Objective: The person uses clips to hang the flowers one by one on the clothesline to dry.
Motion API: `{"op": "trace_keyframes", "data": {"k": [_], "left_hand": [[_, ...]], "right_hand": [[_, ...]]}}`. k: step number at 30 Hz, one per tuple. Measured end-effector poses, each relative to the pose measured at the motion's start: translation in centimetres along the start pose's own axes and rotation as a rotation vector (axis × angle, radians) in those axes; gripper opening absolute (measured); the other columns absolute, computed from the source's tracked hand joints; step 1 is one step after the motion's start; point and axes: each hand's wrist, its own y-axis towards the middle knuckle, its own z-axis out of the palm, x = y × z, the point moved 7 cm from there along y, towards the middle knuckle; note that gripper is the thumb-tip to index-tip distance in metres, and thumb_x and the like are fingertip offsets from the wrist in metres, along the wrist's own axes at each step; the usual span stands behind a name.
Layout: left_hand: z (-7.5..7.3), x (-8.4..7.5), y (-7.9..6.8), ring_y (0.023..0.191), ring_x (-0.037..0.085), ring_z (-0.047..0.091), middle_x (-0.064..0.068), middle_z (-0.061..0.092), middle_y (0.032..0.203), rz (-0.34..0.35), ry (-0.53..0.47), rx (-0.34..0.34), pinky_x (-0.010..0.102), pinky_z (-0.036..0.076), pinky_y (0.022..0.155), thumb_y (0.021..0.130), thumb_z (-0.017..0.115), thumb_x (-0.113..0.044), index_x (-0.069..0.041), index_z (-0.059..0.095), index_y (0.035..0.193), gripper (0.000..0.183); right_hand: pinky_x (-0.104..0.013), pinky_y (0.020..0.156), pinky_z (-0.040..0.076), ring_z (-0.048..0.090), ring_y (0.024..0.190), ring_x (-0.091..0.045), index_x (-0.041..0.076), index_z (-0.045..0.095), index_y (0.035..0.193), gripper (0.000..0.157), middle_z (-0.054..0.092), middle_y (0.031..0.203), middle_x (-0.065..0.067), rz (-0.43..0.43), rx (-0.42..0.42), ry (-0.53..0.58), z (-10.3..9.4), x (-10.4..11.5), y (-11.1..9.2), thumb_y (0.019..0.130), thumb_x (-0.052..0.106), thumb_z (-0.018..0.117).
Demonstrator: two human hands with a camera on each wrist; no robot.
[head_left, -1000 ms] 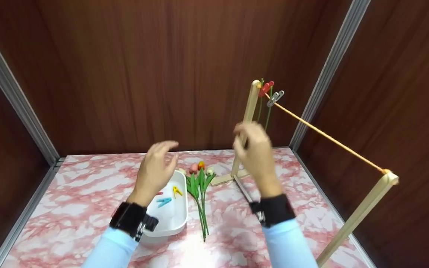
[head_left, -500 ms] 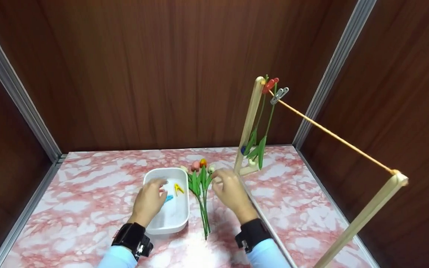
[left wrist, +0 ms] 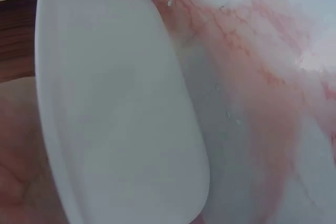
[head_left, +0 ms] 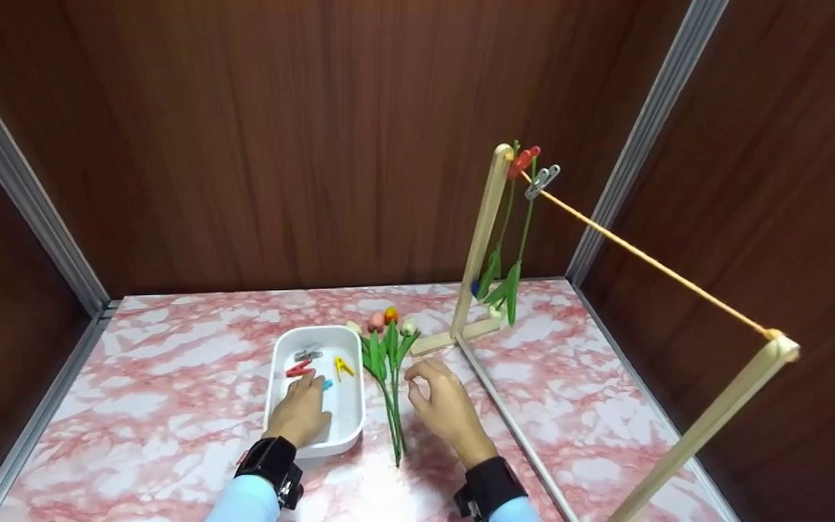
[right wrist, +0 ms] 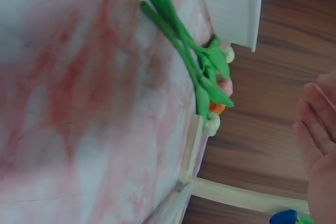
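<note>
The blue clothespin (head_left: pixel 327 385) lies inside a white tray (head_left: pixel 359 420), right by the left hand (head_left: pixel 300 411), which covers part of it so that only a small bright sky-blue piece shows. Whether the left fingers grasp it or merely hover against it cannot be told; the left wrist view shows mostly the tray's smooth outer wall. Three more clothespins lie in the tray: a glossy red clothespin (head_left: pixel 299 368) just beyond the left fingertips, a gray clothespin (head_left: pixel 308 355) farther back, and a yellow clothespin (head_left: pixel 343 368) toward the right wall, its two legs spread in a narrow V.

The tray stands on a red-and-white marbled bench (head_left: pixel 171 377). Just right of it lie artificial tulips (head_left: pixel 391 351), with cream, pink, orange and white heads pointing away from the person, broad green leaves, and slim stems running toward the near edge. The right hand (head_left: pixel 446 406) is beside them, its fingers released and loosely bent, holding nothing.

Farther right, an orange cord (head_left: pixel 649 264) joins two pale wooden posts (head_left: pixel 486 232). Near its far end, a red peg (head_left: pixel 524 162) and a gray peg (head_left: pixel 542 182) hold two flowers (head_left: pixel 512 290) head down, one head dark blue, the other white.
</note>
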Motion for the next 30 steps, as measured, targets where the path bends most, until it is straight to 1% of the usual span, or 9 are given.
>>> {"op": "trace_keyframes", "data": {"k": [2, 5, 7, 10, 14, 19, 25, 27, 30], "left_hand": [[0.1, 0.0, -0.2, 0.130, 0.048, 0.049, 0.029, 0.051, 0.143, -0.001, 0.015, 0.009, 0.058, 0.046, 0.105, 0.082, 0.073, -0.003, 0.010, 0.057, 0.134, 0.056], [0.1, -0.3, -0.5, 0.116, 0.047, 0.056, 0.025, 0.058, 0.131, 0.020, 0.038, -0.015, 0.059, 0.053, 0.093, 0.083, 0.068, 0.005, 0.007, 0.060, 0.128, 0.045], [0.3, -0.5, -0.6, 0.107, 0.045, 0.059, 0.023, 0.060, 0.123, 0.034, 0.050, -0.033, 0.058, 0.056, 0.086, 0.085, 0.064, 0.010, 0.005, 0.061, 0.124, 0.040], [0.4, -0.4, -0.5, 0.102, 0.044, 0.061, 0.022, 0.062, 0.115, 0.022, 0.057, -0.056, 0.058, 0.056, 0.085, 0.086, 0.064, 0.010, 0.005, 0.061, 0.122, 0.037], [0.3, 0.3, -0.2, 0.102, 0.043, 0.063, 0.021, 0.066, 0.109, -0.071, 0.041, -0.079, 0.058, 0.055, 0.087, 0.085, 0.077, -0.007, 0.005, 0.065, 0.113, 0.032], [0.6, 0.5, 0.3, 0.098, 0.044, 0.064, 0.023, 0.066, 0.104, -0.153, 0.040, -0.051, 0.058, 0.056, 0.082, 0.078, 0.089, -0.028, 0.005, 0.068, 0.100, 0.045], [0.6, -0.1, 0.4, 0.093, 0.045, 0.063, 0.023, 0.066, 0.097, -0.139, 0.082, -0.105, 0.060, 0.056, 0.077, 0.086, 0.071, 0.000, 0.005, 0.070, 0.095, 0.010], [0.5, -0.1, 0.5, 0.090, 0.045, 0.064, 0.022, 0.065, 0.093, -0.126, 0.083, -0.125, 0.060, 0.056, 0.076, 0.084, 0.066, 0.005, 0.005, 0.070, 0.092, 0.009], [0.4, 0.1, 0.6, 0.089, 0.044, 0.065, 0.021, 0.067, 0.092, -0.137, 0.044, -0.129, 0.059, 0.056, 0.076, 0.080, 0.070, 0.004, 0.006, 0.069, 0.091, 0.011]], "right_hand": [[-0.037, 0.090, 0.056, 0.067, 0.104, -0.019, 0.008, 0.070, 0.098, 0.015, 0.070, 0.104, 0.000, -0.023, -0.020, 0.011, -0.3, 0.2, -0.3, 0.088, -0.002, 0.068], [-0.037, 0.089, 0.057, 0.067, 0.102, -0.019, 0.008, 0.071, 0.097, 0.017, 0.070, 0.102, -0.001, -0.039, -0.064, 0.027, -0.9, 0.2, -0.7, 0.086, -0.005, 0.068], [-0.037, 0.089, 0.057, 0.067, 0.100, -0.019, 0.008, 0.071, 0.096, 0.019, 0.071, 0.101, -0.002, -0.027, -0.089, 0.037, -1.4, 0.0, -0.9, 0.085, -0.007, 0.069], [-0.036, 0.089, 0.057, 0.067, 0.099, -0.018, 0.008, 0.071, 0.096, 0.019, 0.071, 0.100, -0.003, -0.002, -0.100, 0.044, -1.6, -0.1, -1.0, 0.085, -0.008, 0.070], [-0.033, 0.091, 0.057, 0.067, 0.099, -0.015, 0.008, 0.072, 0.097, 0.016, 0.071, 0.101, 0.000, 0.015, -0.087, 0.053, -1.4, 0.2, -0.9, 0.087, -0.005, 0.070], [-0.032, 0.091, 0.057, 0.067, 0.099, -0.013, 0.010, 0.072, 0.097, 0.018, 0.070, 0.101, 0.004, 0.010, -0.094, 0.061, -1.4, 0.7, -0.9, 0.087, -0.005, 0.070], [-0.032, 0.088, 0.057, 0.068, 0.097, -0.014, 0.011, 0.071, 0.095, 0.020, 0.070, 0.098, 0.003, -0.038, -0.107, 0.041, -1.7, 1.1, -1.1, 0.085, -0.007, 0.070], [-0.032, 0.086, 0.058, 0.068, 0.096, -0.014, 0.012, 0.071, 0.094, 0.022, 0.070, 0.097, 0.003, -0.048, -0.110, 0.040, -1.9, 1.2, -1.2, 0.085, -0.007, 0.070], [-0.032, 0.083, 0.058, 0.068, 0.094, -0.014, 0.012, 0.070, 0.094, 0.022, 0.069, 0.095, 0.003, -0.050, -0.108, 0.046, -2.1, 1.1, -1.3, 0.085, -0.008, 0.069]]}}
